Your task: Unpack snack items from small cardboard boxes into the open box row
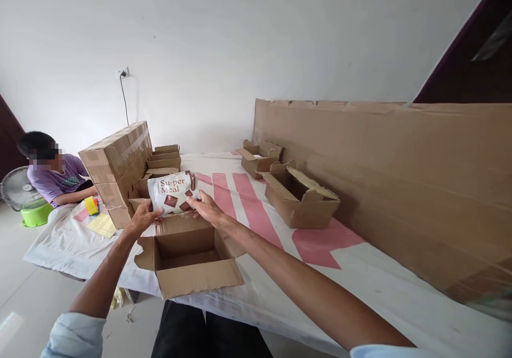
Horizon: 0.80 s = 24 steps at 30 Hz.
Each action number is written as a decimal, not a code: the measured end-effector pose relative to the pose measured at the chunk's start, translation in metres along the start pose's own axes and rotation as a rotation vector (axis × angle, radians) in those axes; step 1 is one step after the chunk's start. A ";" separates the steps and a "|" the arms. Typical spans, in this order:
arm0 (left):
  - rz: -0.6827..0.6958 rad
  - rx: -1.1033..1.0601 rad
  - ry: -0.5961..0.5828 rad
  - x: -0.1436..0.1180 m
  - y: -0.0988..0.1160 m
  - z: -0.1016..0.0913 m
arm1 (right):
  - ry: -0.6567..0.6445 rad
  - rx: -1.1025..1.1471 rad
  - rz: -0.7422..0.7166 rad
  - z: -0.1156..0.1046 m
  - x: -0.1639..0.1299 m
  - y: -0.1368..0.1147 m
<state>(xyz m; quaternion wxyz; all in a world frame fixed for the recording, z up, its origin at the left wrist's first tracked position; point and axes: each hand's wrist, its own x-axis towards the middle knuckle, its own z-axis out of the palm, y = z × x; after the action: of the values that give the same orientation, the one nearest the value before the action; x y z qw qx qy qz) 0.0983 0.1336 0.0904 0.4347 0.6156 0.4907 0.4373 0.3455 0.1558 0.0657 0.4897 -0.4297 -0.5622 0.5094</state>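
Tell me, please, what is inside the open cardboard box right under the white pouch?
The open box under the pouch shows only bare cardboard walls and some floor; its near wall hides the rest of the bottom.

A white foil pouch with brown squares and brown lettering [173, 191] is above the plain brown open cardboard box [190, 259]; the white cloth table cover with pink stripes [256, 208] lies beneath.

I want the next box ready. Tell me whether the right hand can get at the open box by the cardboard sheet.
Probably yes, once freed: the right hand now holds the pouch, and only bare cloth lies between it and that box.
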 end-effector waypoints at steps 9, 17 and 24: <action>-0.057 -0.006 -0.034 0.011 -0.022 -0.002 | 0.021 0.000 0.080 0.002 0.013 0.021; -0.074 -0.003 -0.034 0.012 -0.033 0.000 | 0.025 0.002 0.125 0.001 0.013 0.029; -0.087 -0.003 -0.033 0.010 -0.041 0.002 | 0.020 0.016 0.160 0.002 0.008 0.032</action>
<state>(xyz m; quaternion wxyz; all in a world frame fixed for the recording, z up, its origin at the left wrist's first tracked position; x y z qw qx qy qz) 0.0928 0.1487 0.0515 0.4624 0.6003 0.5089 0.4086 0.3414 0.1670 0.0347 0.4563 -0.4742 -0.5172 0.5472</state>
